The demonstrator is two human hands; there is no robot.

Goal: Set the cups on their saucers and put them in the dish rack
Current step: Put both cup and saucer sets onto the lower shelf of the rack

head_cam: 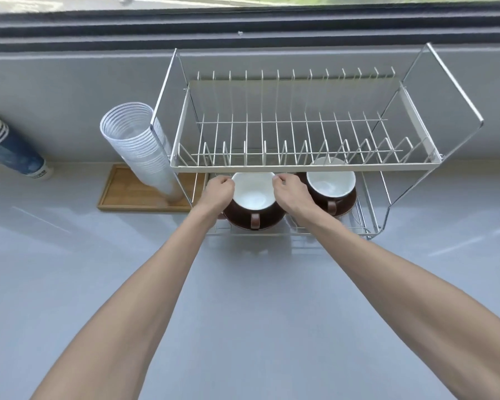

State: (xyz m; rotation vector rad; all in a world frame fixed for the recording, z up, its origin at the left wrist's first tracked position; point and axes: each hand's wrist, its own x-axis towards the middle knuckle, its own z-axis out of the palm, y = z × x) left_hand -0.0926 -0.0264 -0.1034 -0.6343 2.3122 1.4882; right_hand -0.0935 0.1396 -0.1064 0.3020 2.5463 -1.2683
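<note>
A two-tier wire dish rack (300, 168) stands on the grey counter by the window. On its lower shelf sit two brown cups with white insides, each on a brown saucer. The right cup (331, 180) rests on its saucer (348, 202). The left cup (253, 194), handle facing me, sits on its saucer (267, 222). My left hand (217, 192) and my right hand (290, 192) flank this cup with curled fingers at the rim; whether they grip the cup or the saucer is hidden. The upper shelf holds nothing.
A tilted stack of clear plastic cups (140, 145) stands on a wooden tray (127, 194) left of the rack. A stack of blue paper cups (10, 148) lies at the far left. The rack's upper shelf hangs low over both cups.
</note>
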